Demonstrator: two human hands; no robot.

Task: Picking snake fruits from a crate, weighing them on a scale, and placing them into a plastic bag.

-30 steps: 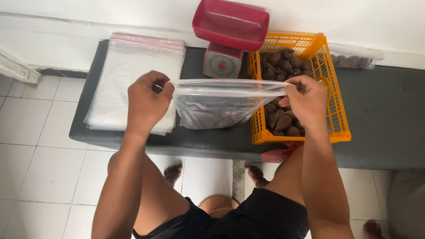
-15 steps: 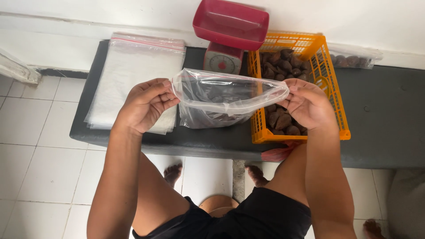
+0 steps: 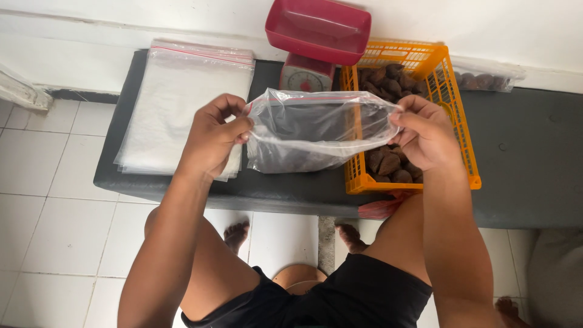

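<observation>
Fingers of my left hand [image 3: 214, 135] and right hand [image 3: 425, 133] pinch the two ends of a clear zip bag [image 3: 319, 130], holding it mid-air above the dark tabletop [image 3: 528, 158]. I judge I'm sealing it; next I'd press along the strip. Dark lumps, possibly fruit, fill the orange basket [image 3: 452, 121] at three o'clock; spare bags [image 3: 182, 103] lie at nine.

I see my left grip [image 3: 214, 136] and right grip [image 3: 425, 135] pinching a clear bag [image 3: 316, 130] above the desk [image 3: 528, 158], beside an orange basket [image 3: 458, 130]
</observation>
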